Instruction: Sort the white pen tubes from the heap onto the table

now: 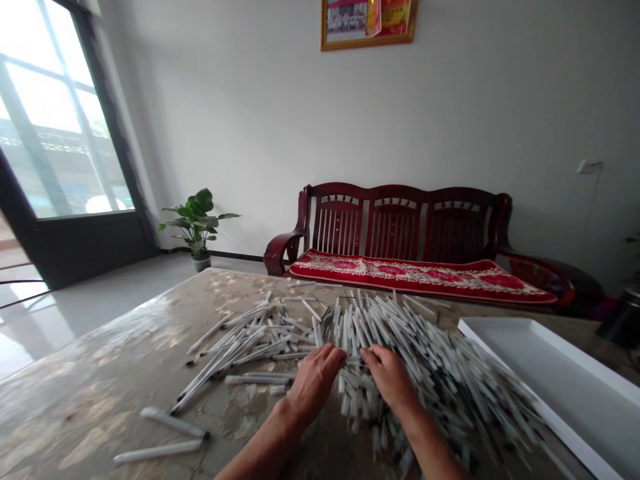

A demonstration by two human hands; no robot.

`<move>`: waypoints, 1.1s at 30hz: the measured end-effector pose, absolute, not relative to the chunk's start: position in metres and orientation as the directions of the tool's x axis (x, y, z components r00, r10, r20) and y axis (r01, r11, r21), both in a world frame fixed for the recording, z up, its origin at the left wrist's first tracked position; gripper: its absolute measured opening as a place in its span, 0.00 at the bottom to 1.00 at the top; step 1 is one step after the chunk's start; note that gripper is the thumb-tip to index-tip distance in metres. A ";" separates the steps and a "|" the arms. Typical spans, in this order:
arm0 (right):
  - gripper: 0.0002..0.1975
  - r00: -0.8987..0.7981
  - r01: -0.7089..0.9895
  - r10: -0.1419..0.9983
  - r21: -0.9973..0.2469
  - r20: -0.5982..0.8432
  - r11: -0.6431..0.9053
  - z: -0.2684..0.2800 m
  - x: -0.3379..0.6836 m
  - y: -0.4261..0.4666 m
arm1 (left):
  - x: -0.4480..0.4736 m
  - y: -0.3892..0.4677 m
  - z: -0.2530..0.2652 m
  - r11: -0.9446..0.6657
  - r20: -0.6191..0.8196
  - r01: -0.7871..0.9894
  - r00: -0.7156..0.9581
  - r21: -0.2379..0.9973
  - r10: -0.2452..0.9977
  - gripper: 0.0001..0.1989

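Both my hands are over the table amid loose white pens, with their fingertips close together. My left hand (316,375) is closed in a pinch, and my right hand (391,377) pinches just across from it. A pale, slim pen (354,359) seems to span the small gap between them, blurred and partly covered by the fingers. Beyond and right of my right hand spreads a large heap of white pens (400,327) with dark parts. Short whitish pieces (354,393), perhaps caps, lie between my wrists. Left of my left hand is a looser group of pens (240,350) with black tips.
The patterned table (100,380) carries two separate pens (159,451) at its near left. A shallow white tray (565,380) stands at the right. Behind the table are a dark red wooden bench (390,223) with a red runner and a potted plant (197,220).
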State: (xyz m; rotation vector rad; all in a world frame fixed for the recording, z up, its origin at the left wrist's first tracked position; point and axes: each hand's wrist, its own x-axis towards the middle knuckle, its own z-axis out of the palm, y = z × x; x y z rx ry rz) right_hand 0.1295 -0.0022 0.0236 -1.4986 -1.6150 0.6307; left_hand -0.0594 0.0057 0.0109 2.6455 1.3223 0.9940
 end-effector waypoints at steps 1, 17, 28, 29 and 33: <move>0.18 0.034 0.530 0.971 -0.828 0.236 0.183 0.024 0.130 -0.002 | -0.059 0.006 0.011 -0.643 0.531 0.711 0.442 0.285 0.723 0.04; 0.15 -0.005 0.320 0.984 -0.931 0.181 0.173 0.023 0.134 0.001 | -0.061 0.004 0.017 -0.591 0.454 0.607 0.385 0.531 0.804 0.08; 0.12 -0.123 0.320 0.984 -0.934 0.128 0.162 0.021 0.143 0.004 | -0.056 0.009 0.022 -0.005 0.029 -0.336 0.067 0.942 0.997 0.11; 0.13 -0.140 0.344 0.981 -0.923 0.132 0.173 0.022 0.143 0.004 | -0.055 0.008 0.025 0.068 -0.034 -0.444 0.085 0.893 0.996 0.12; 0.15 -0.151 0.376 0.980 -0.909 0.129 0.178 0.027 0.136 0.000 | -0.053 0.006 0.033 0.222 -0.207 -0.707 0.109 0.672 0.972 0.08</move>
